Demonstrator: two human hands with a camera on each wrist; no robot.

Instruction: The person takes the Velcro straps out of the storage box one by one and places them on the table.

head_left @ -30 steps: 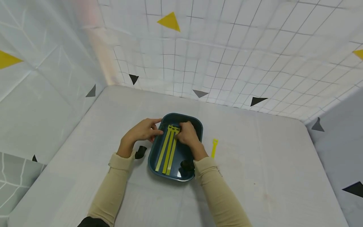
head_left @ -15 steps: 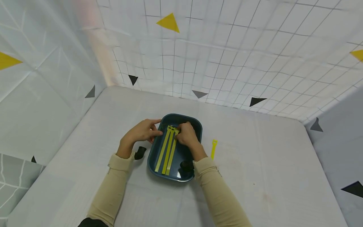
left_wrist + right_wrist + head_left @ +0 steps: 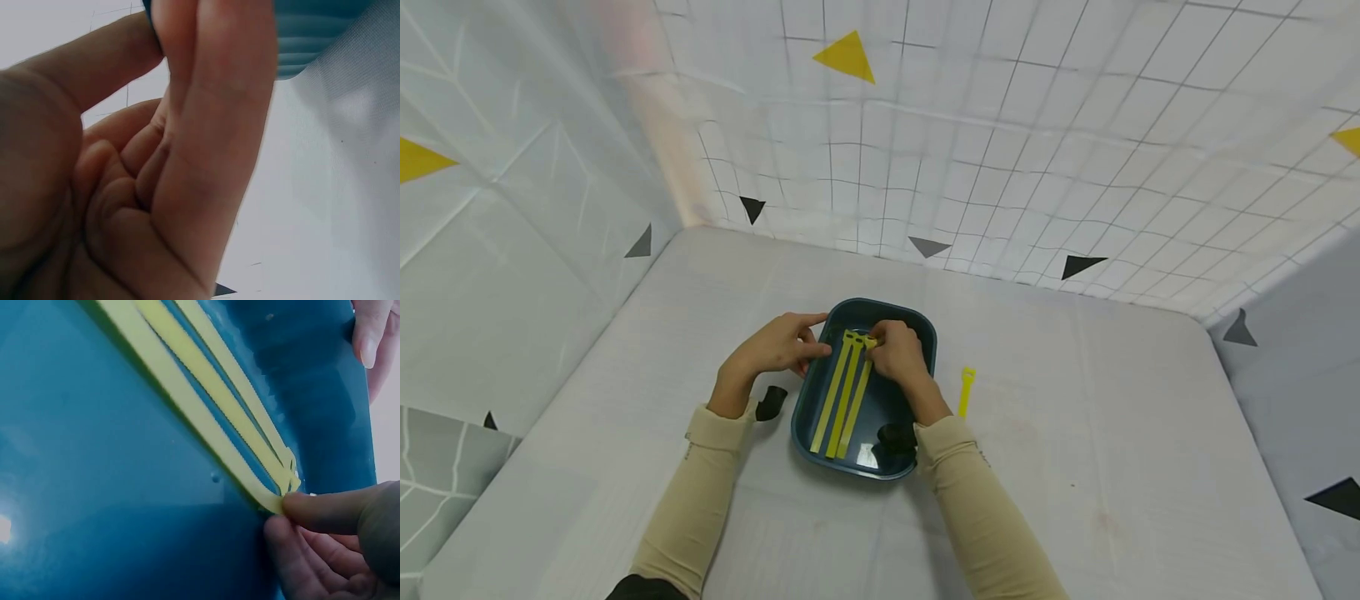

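A dark blue plastic tray (image 3: 891,408) holds three yellow hook-and-loop cable ties (image 3: 837,396), laid lengthwise side by side with their slotted heads at the far end. My right hand (image 3: 897,352) reaches inside and pinches the head end of the rightmost tie (image 3: 219,450) between thumb and fingertips, the strap bending up slightly there. On the tray's left side, my left hand (image 3: 778,343) grips the rim between thumb and fingers; the left wrist view shows the tray wall (image 3: 319,37) behind those fingers (image 3: 219,106).
Another yellow tie (image 3: 967,392) lies on the white-covered table (image 3: 1120,417) right of the tray, partly behind the right forearm. A black curved piece (image 3: 771,403) sits beside the left wrist. A dark object (image 3: 895,438) lies in the tray's near right corner.
The right hand has shifted very slightly, and the pinched tie's head has come a little right while its tail has slid a little left. The left hand stays on the rim.
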